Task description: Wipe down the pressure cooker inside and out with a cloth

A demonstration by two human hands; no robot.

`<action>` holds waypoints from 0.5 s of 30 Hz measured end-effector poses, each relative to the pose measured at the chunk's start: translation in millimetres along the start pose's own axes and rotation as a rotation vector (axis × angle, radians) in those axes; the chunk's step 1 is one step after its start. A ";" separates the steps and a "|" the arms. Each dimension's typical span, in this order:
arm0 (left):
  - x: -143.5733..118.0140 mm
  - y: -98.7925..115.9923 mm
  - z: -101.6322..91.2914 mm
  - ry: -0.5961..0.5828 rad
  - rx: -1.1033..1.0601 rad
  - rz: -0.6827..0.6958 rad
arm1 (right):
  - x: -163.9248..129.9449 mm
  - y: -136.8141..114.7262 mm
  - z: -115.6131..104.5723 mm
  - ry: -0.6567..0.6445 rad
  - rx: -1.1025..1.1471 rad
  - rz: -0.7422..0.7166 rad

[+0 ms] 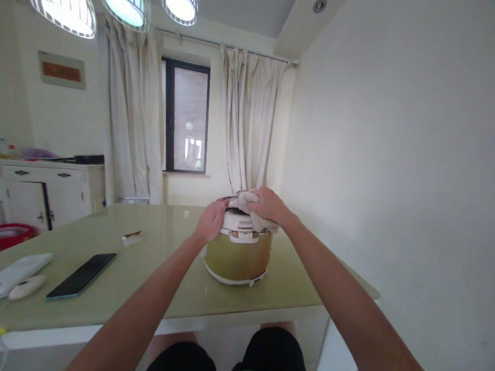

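rice cooker [237, 257], gold body with white lid, sits on the glass-topped table [161, 242] toward its far right end, at 12 o'clock from the person. likely heavy, rigid, smooth-sided; best gripped low on both sides. lid shut, contents cannot be seen. a soft, limp cloth [247, 199] lies bunched on the lid. right hand [268, 204] presses flat on the cloth, fingers curled over it. left hand [209, 221] cups the lid's left edge, partly closed. at 9 o'clock: dark phone [82, 275], white remote [26, 286]. red basket [2, 236] beyond, contents unclear.
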State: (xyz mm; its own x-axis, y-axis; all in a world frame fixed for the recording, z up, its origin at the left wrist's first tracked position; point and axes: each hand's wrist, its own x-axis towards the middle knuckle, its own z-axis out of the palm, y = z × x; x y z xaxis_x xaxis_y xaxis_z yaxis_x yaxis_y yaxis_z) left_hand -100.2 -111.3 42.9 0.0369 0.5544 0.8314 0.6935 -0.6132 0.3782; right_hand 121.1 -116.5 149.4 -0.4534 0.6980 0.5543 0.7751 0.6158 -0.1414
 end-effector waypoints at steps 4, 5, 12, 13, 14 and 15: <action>-15.0 23.3 9.1 0.053 0.119 0.118 | -51.4 16.4 32.3 0.345 0.031 0.163; -19.0 29.5 11.7 0.078 0.122 0.132 | -68.2 17.5 47.7 0.445 0.069 0.178; -31.6 57.7 15.8 -0.007 0.149 0.262 | -148.8 26.1 155.7 0.613 0.375 0.290; -32.5 59.9 16.8 -0.023 0.165 0.282 | -148.7 28.0 160.1 0.624 0.415 0.318; -33.3 61.7 18.6 -0.019 0.179 0.285 | -145.5 30.1 161.1 0.638 0.467 0.359; -34.1 63.1 21.0 0.002 0.189 0.275 | -139.9 32.7 159.4 0.650 0.527 0.411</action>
State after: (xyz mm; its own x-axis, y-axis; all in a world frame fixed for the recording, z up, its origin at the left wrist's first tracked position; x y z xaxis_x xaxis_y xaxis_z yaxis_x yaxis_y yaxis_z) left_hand -42.5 -157.2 29.8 0.2399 0.3820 0.8925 0.7792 -0.6241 0.0577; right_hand 139.7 -135.8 -63.5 0.2712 0.6544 0.7058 0.4481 0.5632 -0.6943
